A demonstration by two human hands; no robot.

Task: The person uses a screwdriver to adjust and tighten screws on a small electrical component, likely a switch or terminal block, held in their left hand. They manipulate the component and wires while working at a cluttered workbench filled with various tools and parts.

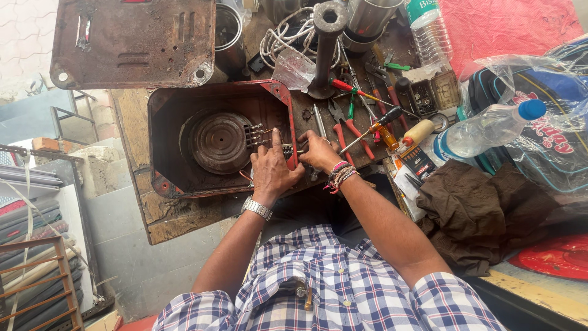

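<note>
A rusty red square appliance housing [171, 104] lies open on the workbench, with a round grooved heating plate [219, 142] inside and a row of terminals [254, 135] beside it. My left hand [271, 168], with a metal wristwatch, rests on the housing's right wall near the terminals and some wires. Just outside that wall, my right hand [318, 151], wearing beaded bracelets, presses against a small part at the housing's edge. What the fingers grip is hidden. A screwdriver with an amber and black handle [375, 127] lies just right of my right hand.
A rusty metal cover plate [131, 40] lies behind the housing. Pliers with red handles [346, 125], more screwdrivers, a dark pipe stand [326, 52], white cord, steel cups, two plastic bottles [484, 132], a brown cloth [484, 211] and a bagged item crowd the bench's right side.
</note>
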